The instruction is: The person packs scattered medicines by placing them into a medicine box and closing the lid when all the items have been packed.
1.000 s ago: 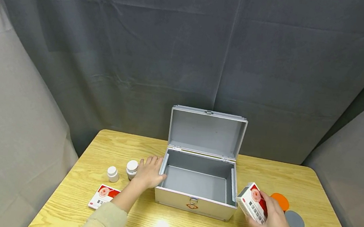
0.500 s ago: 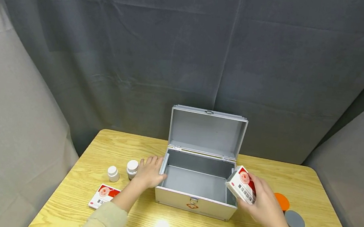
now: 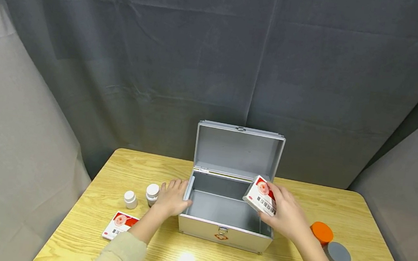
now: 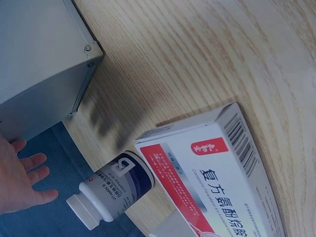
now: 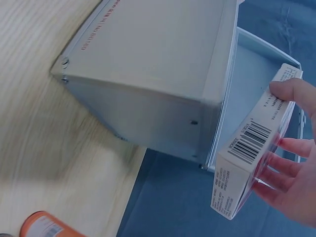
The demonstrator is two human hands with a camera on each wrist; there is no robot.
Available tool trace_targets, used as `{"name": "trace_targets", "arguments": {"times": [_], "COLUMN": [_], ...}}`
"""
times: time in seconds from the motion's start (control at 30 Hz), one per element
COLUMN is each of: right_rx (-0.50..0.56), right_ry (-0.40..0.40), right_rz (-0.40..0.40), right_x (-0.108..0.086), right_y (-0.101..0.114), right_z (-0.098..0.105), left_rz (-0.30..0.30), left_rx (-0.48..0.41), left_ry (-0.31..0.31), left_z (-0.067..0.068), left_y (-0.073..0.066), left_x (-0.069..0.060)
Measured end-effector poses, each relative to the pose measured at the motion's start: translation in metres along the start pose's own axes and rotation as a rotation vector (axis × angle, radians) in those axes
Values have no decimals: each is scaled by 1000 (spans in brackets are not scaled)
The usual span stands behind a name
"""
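Note:
A silver metal first-aid case (image 3: 224, 236) stands with its lid (image 3: 237, 151) raised. My left hand (image 3: 172, 200) rests on the case's left rim, its fingers fairly straight. Over the right part of the case's opening, my right hand (image 3: 286, 212) grips a red-and-white medicine box (image 3: 261, 195). In the right wrist view the thumb lies on the medicine box's (image 5: 261, 123) barcode side, the fingers on the opposite face. Just left of my left hand stands a white-capped vitamin bottle (image 4: 118, 187), apart from the fingers.
Farther left are a small white bottle (image 3: 130, 199) and a second red-and-white medicine box (image 3: 119, 225), partly behind the left forearm. Right of the case stand an orange-lidded container (image 3: 321, 232) and a grey-lidded one (image 3: 337, 255). A dark grey curtain (image 3: 162, 64) hangs behind the table.
My right hand has carried the medicine box leftward and up, from beside the case to above its opening. My left hand has stayed on the left rim.

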State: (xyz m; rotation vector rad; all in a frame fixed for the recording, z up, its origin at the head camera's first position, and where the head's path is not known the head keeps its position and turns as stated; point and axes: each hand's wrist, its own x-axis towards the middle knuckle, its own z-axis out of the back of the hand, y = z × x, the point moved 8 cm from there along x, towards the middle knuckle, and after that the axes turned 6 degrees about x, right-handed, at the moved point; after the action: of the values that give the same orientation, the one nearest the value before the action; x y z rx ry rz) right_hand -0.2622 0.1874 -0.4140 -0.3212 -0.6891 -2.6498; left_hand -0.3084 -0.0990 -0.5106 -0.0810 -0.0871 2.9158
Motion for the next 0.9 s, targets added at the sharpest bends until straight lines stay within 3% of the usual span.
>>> {"name": "trace_targets", "arguments": {"times": [0.53,0.9], "right_rx": [-95,-111], "right_ry": [74,159], "right_rz": [96,123], "right_x": [37,51], "right_y": [24,35], "right_z": [-30,-71], "left_rz": [4,12], "left_rx": [-19,-22], "left_ry": [11,2], "left_z": [1,1], "left_y": [0,2], "left_x": [0,-1]}}
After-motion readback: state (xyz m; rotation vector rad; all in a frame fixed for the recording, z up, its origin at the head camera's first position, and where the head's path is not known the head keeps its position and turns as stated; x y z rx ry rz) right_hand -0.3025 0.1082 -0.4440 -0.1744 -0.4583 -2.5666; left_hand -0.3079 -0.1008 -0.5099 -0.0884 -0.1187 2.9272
